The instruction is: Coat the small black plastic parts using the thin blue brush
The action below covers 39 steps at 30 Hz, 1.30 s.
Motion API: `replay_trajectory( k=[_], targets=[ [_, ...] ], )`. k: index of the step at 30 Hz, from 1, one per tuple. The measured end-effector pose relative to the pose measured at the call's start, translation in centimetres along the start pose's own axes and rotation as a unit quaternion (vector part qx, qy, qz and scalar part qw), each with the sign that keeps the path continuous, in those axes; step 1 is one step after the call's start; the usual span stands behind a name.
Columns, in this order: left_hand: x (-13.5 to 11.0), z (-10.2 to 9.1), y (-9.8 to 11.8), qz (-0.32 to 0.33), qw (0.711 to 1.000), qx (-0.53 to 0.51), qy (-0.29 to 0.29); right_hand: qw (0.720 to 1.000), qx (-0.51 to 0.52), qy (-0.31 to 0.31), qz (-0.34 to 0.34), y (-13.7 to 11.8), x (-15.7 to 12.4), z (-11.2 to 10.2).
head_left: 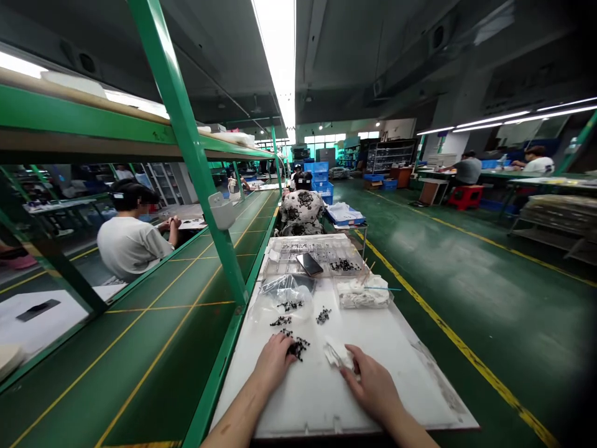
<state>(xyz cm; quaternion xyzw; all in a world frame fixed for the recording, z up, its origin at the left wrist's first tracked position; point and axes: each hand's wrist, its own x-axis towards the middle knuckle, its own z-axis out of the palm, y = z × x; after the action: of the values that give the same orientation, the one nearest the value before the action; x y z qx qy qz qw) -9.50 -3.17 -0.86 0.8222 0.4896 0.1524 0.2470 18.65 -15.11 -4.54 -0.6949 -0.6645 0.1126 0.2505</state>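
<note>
My left hand (pixel 273 363) rests on the white tabletop with its fingers curled in at the edge of a pile of small black parts (pixel 299 348). Whatever sits between the fingertips is too small to make out. My right hand (pixel 373 381) pinches a crumpled white cloth (pixel 336 354) between thumb and fingers, just above the table. Further up lie another little heap of dark parts (pixel 323 315) and a clear plastic bag (pixel 285 298) with black parts on or in it.
Behind the bag stands a clear compartment tray (pixel 298 250) with a phone (pixel 310 264) on it. A clear box (pixel 364 298) of white cloths lies at the right. The green conveyor (pixel 186 330) and a green post (pixel 196 155) run along the left. A person (pixel 133 239) sits across the conveyor.
</note>
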Motion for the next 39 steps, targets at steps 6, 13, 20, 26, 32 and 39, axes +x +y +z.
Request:
replay_trajectory(
  k=[6,13,20,26,32,39],
  targets=[
    [0.4,-2.4,-1.6,0.004,1.000,-0.024,-0.004,0.999,0.016,0.026,-0.019,0.3,0.2,0.6],
    [1.1,-4.5,-1.7,0.005,0.998,-0.049,0.034,0.998,0.016,0.048,-0.024,0.1,0.2,0.5],
    [1.6,-4.2,-1.4,-0.001,0.992,-0.113,0.055,0.999,0.007,0.039,-0.017,0.2,0.0,0.3],
    [1.1,-4.9,-0.9,-0.034,0.979,-0.187,0.078,0.999,0.013,0.047,-0.024,0.2,-0.1,0.3],
    [0.7,-4.5,1.0,-0.086,0.940,-0.319,0.084,0.989,0.061,0.127,-0.048,-0.4,0.5,-1.5],
    [3.0,-2.3,6.6,-0.084,0.855,-0.510,0.045,0.972,0.167,0.089,-0.138,-4.3,7.5,-5.9]
  ],
)
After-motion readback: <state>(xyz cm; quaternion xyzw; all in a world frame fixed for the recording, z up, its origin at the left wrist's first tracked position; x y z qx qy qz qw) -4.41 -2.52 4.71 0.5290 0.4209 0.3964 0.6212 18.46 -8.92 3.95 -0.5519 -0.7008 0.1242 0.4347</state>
